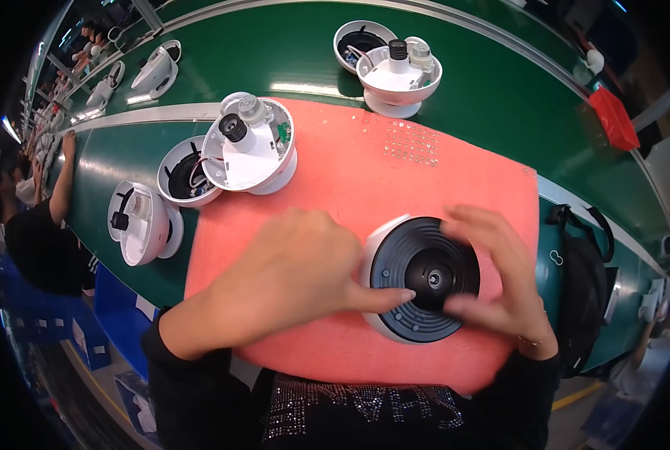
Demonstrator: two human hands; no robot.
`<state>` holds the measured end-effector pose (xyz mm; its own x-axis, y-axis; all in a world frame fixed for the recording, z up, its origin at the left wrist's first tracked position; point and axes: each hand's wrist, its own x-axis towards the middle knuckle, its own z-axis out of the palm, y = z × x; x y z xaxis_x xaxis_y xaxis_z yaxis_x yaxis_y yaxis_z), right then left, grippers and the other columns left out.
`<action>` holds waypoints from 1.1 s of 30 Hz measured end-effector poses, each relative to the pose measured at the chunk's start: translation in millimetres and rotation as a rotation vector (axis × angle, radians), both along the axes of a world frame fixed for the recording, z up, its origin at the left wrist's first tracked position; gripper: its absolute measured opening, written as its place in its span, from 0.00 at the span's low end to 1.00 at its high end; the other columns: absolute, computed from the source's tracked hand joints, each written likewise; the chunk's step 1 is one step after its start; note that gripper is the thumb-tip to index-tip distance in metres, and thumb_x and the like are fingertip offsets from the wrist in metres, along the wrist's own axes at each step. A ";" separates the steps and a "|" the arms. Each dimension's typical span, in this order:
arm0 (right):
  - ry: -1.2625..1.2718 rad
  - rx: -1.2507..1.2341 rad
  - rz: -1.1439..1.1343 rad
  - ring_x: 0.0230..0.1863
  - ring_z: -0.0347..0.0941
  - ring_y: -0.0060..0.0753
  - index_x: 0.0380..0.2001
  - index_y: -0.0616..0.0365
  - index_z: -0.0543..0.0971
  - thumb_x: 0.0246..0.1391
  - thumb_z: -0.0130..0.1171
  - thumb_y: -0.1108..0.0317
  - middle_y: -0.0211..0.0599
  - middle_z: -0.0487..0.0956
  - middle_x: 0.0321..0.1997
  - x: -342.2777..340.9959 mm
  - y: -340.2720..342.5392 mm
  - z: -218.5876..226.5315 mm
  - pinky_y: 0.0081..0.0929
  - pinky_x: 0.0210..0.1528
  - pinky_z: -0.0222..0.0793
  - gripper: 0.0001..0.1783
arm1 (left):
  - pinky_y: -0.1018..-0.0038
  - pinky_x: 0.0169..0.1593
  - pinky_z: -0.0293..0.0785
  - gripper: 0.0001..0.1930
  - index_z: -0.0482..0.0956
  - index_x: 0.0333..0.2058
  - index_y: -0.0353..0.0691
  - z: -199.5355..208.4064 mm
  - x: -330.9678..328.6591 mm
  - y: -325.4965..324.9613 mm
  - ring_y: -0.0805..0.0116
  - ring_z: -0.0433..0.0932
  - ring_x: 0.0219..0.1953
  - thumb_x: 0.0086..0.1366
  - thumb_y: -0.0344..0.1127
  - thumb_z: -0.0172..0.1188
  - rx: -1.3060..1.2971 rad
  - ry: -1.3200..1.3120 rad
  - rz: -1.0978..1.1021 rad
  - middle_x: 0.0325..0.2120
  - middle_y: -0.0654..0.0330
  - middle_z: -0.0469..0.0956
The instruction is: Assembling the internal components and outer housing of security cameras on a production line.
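Note:
A round device (395,328) with a white shell and a black ribbed front lies on a coral-pink mat in front of me. A dark dome (435,279) with a small lens-like centre sits in the middle of that front. My left hand (290,262) is beside it on the left, its fingers curled in and hidden from view. The outstretched left thumb reaches over the black front to the dome's edge. Around the right side of the device curves my right hand (500,277), fingers and thumb apart, with the thumb near the dome and slightly blurred.
Beyond the coral-pink mat (327,180) is a green work table (275,52). Several opened white housings (256,150) stand at the left, with another pair (398,79) at the back. Small shiny pieces (413,142) lie in rows. A black bag (582,285) is at right.

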<state>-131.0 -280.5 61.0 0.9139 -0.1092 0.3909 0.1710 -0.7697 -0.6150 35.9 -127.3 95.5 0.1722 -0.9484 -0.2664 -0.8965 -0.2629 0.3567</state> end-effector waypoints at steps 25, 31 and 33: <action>-0.334 0.423 0.103 0.50 0.66 0.37 0.51 0.60 0.62 0.33 0.69 0.59 0.45 0.67 0.49 49.9 -11.3 22.7 0.29 0.48 0.64 0.41 | 0.74 0.43 0.71 0.47 0.56 0.54 0.24 -8.0 28.1 0.4 0.64 0.74 0.42 0.36 0.37 0.69 -0.911 0.424 -0.060 0.40 0.48 0.72; -0.497 0.501 0.074 0.60 0.55 0.39 0.61 0.57 0.46 0.31 0.68 0.69 0.46 0.54 0.60 63.7 17.3 45.5 0.33 0.58 0.56 0.54 | 0.58 0.57 0.60 0.41 0.53 0.58 0.41 -24.9 35.0 -33.7 0.54 0.61 0.56 0.51 0.58 0.54 -1.265 1.511 0.119 0.56 0.53 0.58; -0.643 0.319 -0.092 0.53 0.65 0.40 0.60 0.59 0.48 0.30 0.69 0.68 0.49 0.61 0.57 78.3 19.1 40.9 0.32 0.51 0.66 0.54 | 0.57 0.57 0.59 0.37 0.53 0.58 0.46 -19.7 30.8 -50.9 0.54 0.60 0.56 0.55 0.62 0.45 -1.287 1.507 0.150 0.56 0.56 0.58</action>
